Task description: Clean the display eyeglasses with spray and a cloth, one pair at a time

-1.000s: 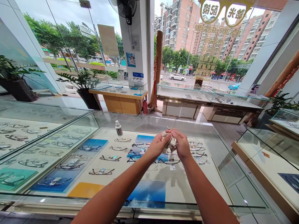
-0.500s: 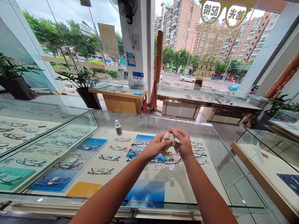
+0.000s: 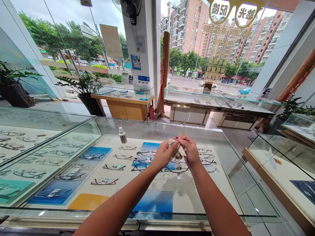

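Observation:
Above the glass display case (image 3: 197,209), my left hand (image 3: 164,153) is closed on a crumpled beige cloth (image 3: 179,151). My right hand (image 3: 191,151) pinches at the cloth's right side, its fingers close against those of my left hand. A thin wire-rimmed pair of glasses (image 3: 180,128) rises from between the fingertips; most of it is hidden by the cloth and hands. On the glass top to the left stands a small white bottle (image 3: 122,136), upright. Rows of eyeglass frames (image 3: 114,167) lie inside the case beneath my arms.
Another glass case (image 3: 283,164) is at the right, and one with more frames (image 3: 29,139) adjoins at the left. Further back are a wooden cabinet (image 3: 125,109), potted plants (image 3: 90,101), a fire extinguisher (image 3: 151,112) and a window-side counter (image 3: 192,113).
The cloth has been bunched and turned between my fingers, and my hands have shifted slightly. The whole view has moved a little, so the bottle and cases appear slightly further left.

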Action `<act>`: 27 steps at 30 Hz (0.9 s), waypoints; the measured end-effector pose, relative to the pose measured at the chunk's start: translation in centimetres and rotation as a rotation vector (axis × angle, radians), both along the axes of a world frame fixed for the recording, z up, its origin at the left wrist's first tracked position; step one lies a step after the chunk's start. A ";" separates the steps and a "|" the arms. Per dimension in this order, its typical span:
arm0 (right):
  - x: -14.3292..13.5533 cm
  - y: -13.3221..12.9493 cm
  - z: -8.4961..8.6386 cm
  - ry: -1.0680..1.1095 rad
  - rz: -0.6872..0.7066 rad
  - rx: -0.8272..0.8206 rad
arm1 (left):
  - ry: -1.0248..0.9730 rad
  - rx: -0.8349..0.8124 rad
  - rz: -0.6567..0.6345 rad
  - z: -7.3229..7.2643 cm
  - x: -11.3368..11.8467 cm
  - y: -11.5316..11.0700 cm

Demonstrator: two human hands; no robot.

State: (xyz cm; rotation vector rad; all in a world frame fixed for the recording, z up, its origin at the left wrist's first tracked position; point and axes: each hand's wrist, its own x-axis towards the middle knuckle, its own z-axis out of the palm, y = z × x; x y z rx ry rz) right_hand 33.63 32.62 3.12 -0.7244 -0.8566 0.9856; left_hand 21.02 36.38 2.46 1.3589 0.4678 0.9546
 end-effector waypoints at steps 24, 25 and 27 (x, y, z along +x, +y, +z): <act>-0.2 -0.7 0.4 -0.033 0.074 0.037 | -0.015 0.027 -0.026 0.0 -0.1 0.2; -0.1 -0.7 0.4 -0.041 0.079 0.035 | -0.011 0.028 -0.014 -0.1 -0.1 0.2; 0.0 -0.7 0.1 -0.067 0.081 0.042 | -0.003 0.018 0.000 -0.2 0.0 0.2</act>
